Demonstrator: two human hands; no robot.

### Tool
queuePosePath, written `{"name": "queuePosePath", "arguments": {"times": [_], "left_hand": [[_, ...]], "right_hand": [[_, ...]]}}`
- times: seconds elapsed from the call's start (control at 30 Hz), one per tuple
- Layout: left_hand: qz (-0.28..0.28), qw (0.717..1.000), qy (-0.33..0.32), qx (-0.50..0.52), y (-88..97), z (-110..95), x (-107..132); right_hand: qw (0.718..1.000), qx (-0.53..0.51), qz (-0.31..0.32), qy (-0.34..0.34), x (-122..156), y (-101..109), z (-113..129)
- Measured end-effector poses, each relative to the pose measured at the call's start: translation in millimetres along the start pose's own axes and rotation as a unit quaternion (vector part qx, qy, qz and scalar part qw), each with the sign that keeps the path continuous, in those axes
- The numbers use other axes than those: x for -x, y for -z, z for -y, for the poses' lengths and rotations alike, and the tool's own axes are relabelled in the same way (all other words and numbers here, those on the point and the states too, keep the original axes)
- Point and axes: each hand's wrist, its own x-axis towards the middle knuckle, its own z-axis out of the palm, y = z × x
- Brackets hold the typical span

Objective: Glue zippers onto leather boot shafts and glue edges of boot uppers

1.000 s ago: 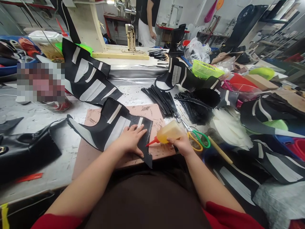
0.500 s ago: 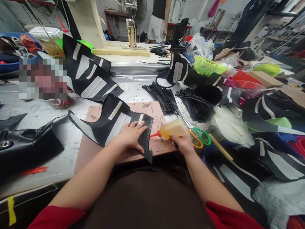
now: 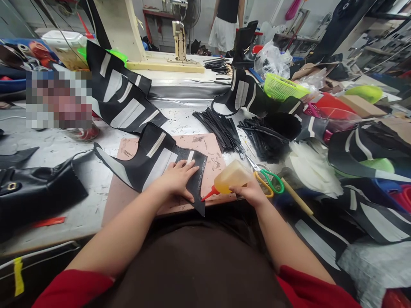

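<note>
My left hand [image 3: 180,180] lies flat with fingers spread on a black boot upper piece [image 3: 147,143] that has pale reinforcing strips stuck to it. The piece rests on a pinkish board [image 3: 208,140]. In my right hand [image 3: 252,191] is a squeeze glue bottle [image 3: 231,174], tipped so its red nozzle points left and down. The nozzle tip is at the piece's right edge, near the lower pointed corner. A shiny wet-looking line runs along that edge above the tip. The palm side of my right hand is hidden.
Right of the board lie scissors [image 3: 271,180] with green and yellow handles and a wooden stick [image 3: 297,196]. Bundles of black strips [image 3: 213,128] sit behind it. More upper pieces [image 3: 128,109] are stacked back left. A black boot part [image 3: 41,188] lies left. A person [image 3: 226,25] stands at the back.
My right hand has moved the bottle down along the piece's right edge, toward the lower corner, tilting the nozzle more downward. My left hand stays on the piece.
</note>
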Motion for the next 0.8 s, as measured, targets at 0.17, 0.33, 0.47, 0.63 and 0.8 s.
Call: {"name": "queuePosePath", "arguments": {"times": [0.17, 0.33, 0.47, 0.63, 0.8], "left_hand": [[-0.001, 1.0, 0.001, 0.0, -1.9, 0.9, -0.4], [0.004, 1.0, 0.004, -0.004, -1.8, 0.9, -1.4], [-0.003, 1.0, 0.001, -0.013, -1.2, 1.8, -2.1], [-0.075, 0.995, 0.035, -0.049, 2.6, -11.8, 20.0], [-0.106, 0.976, 0.173, -0.076, -8.6, -32.3, 53.5]], "right_hand": [[1.0, 0.017, 0.003, 0.011, -2.0, 4.4, 4.8], [0.999, 0.025, 0.024, 0.007, -3.6, 5.4, 9.3], [0.999, 0.026, 0.029, 0.005, -5.6, 6.9, 10.1], [1.0, -0.011, 0.016, -0.023, 0.8, 25.6, 0.5], [0.985, -0.146, -0.092, 0.008, 12.5, 42.9, -9.0]]}}
